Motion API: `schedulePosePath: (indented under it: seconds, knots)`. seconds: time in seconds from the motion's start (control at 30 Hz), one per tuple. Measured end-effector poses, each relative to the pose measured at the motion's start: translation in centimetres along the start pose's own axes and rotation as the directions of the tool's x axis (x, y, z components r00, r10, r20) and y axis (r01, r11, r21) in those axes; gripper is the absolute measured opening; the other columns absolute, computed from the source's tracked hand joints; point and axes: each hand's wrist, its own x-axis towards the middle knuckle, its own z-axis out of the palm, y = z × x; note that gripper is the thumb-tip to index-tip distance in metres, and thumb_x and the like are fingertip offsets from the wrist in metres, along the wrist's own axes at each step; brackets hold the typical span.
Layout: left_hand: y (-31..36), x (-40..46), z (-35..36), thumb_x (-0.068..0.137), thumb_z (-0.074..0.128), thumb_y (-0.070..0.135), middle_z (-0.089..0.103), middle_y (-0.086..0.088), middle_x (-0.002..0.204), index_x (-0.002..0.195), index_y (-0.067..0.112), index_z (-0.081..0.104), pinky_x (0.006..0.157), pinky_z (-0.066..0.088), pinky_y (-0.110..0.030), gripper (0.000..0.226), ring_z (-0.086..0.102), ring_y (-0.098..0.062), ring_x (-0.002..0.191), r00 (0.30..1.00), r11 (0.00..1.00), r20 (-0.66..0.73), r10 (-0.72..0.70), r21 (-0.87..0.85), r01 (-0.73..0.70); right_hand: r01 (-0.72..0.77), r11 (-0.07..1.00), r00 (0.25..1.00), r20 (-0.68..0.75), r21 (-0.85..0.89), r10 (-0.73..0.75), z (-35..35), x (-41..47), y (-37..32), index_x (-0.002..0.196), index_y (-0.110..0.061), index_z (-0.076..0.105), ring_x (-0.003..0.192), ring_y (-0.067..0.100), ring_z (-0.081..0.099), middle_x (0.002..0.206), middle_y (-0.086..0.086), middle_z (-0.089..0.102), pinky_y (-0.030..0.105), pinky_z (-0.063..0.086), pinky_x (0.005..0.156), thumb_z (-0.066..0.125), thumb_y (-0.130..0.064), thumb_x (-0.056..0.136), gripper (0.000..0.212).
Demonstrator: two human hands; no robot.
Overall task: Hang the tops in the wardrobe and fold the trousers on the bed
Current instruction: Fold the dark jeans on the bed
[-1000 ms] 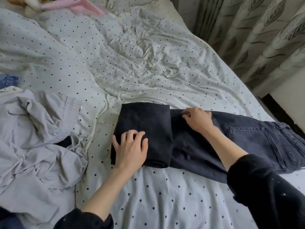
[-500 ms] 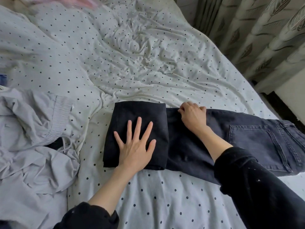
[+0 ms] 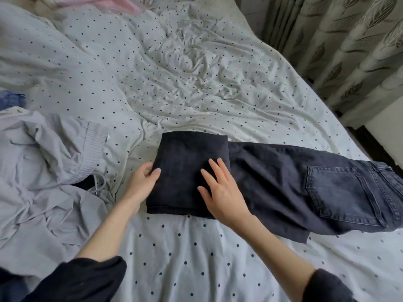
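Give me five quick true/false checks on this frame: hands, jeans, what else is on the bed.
1. The dark jeans are partly folded, leg end doubled over. True.
2. The right hand lies flat on the folded part, fingers straight. True.
3. The left hand is lifted clear of the jeans. False: it grips the left edge of the folded part, thumb on top.
4. The back pocket is hidden under the fold. False: it lies exposed at the right, outside the fold.
5. A crumpled grey garment lies on the bed to the left of the jeans. True.
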Motion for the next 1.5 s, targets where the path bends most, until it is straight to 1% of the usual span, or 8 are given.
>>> schedulePosePath:
  seconds: [0.1,0.33,0.63,0.7,0.83,0.97,1.17,1.5]
  knots:
    - [-0.2,0.5,-1.2,0.093,0.057,0.02,0.062,-0.004,0.123,0.129,0.013,0.054,0.096,0.047,-0.037,0.037,0.06,-0.019,0.109,0.986,0.99,0.144,-0.082,-0.1,0.097,-0.077,0.99,0.992,0.107,0.116,0.065,1.0,-0.2,0.9,0.146,-0.013,0.033,0.147,0.023,-0.004,0.159,0.006,0.008,0.029,-0.002,0.117,0.042,-0.03,0.1,0.049]
    - [5.1,-3.9,-0.7,0.086,0.063,0.015,0.07,0.011,0.106,0.125,0.027,0.056,0.063,0.047,-0.021,0.041,0.066,-0.002,0.089,0.949,0.914,0.276,0.149,-0.406,-0.025,-0.338,0.79,0.94,0.214,0.511,0.265,-3.0,-0.9,1.2,0.138,-0.019,0.047,0.143,0.007,0.016,0.155,-0.004,0.023,0.019,0.012,0.115,0.045,-0.019,0.099,0.039]
    - [10.5,-10.0,12.1,0.094,0.054,0.027,0.041,0.002,0.108,0.14,0.034,0.038,0.098,0.033,-0.013,0.049,0.046,-0.008,0.099,0.785,0.832,0.352,0.509,0.032,-0.554,-0.249,0.009,0.813,0.204,0.969,0.546,-11.3,-6.1,7.3,0.131,-0.021,0.05,0.103,0.013,0.064,0.124,-0.008,0.059,0.025,0.054,0.08,0.031,-0.044,0.1,0.043]
    - [9.7,-10.3,16.9,0.095,0.048,0.037,0.031,0.004,0.117,0.14,0.043,0.034,0.105,0.023,-0.026,0.048,0.033,-0.017,0.114,0.781,0.721,0.443,0.441,0.342,-0.602,-0.27,0.061,0.755,0.172,0.961,0.632,-12.5,-7.6,10.6,0.133,-0.02,0.05,0.109,0.013,0.061,0.131,-0.003,0.056,0.026,0.052,0.085,0.035,-0.039,0.101,0.04]
    - [8.1,-10.4,22.8,0.095,0.049,0.033,0.04,0.005,0.136,0.128,0.037,0.054,0.104,0.024,-0.038,0.034,0.028,-0.022,0.128,0.8,0.637,0.517,0.305,0.514,-0.575,-0.43,0.648,0.797,-0.074,0.628,0.6,-12.9,-9.9,14.9,0.137,-0.017,0.048,0.132,0.005,0.037,0.145,-0.003,0.043,0.017,0.025,0.107,0.042,-0.022,0.099,0.038]
    - [8.3,-9.4,23.0,0.089,0.059,0.016,0.047,-0.009,0.129,0.131,0.019,0.053,0.1,0.033,-0.039,0.042,0.042,-0.031,0.118,0.873,0.803,-0.061,0.483,0.429,-0.414,-0.227,0.937,0.971,-0.013,0.266,0.239,-11.4,-10.3,16.2,0.142,-0.018,0.04,0.144,0.013,0.016,0.155,-0.001,0.024,0.02,0.021,0.11,0.044,-0.025,0.099,0.044]
    - [6.1,-7.5,20.2,0.09,0.059,0.038,0.044,0.001,0.139,0.14,0.016,0.038,0.095,0.036,-0.027,0.059,0.044,-0.01,0.12,1.0,0.996,-0.007,0.008,0.088,-0.007,-0.18,0.983,0.941,0.297,0.031,0.163,-9.2,-9.9,18.4,0.149,-0.023,0.019,0.146,0.016,-0.002,0.159,-0.001,-0.001,0.034,0.022,0.117,0.041,-0.033,0.099,0.055]
    - [9.3,-9.7,19.3,0.099,0.042,0.03,0.069,0.006,0.101,0.103,0.018,0.065,0.074,0.044,-0.023,0.026,0.062,-0.006,0.089,0.986,0.905,0.163,-0.04,-0.413,0.105,-0.357,0.836,0.89,0.424,0.417,0.169,-10.7,-9.3,20.7,0.148,-0.025,0.027,0.145,0.008,0.005,0.159,-0.008,0.007,0.02,0.009,0.113,0.041,-0.034,0.1,0.051]
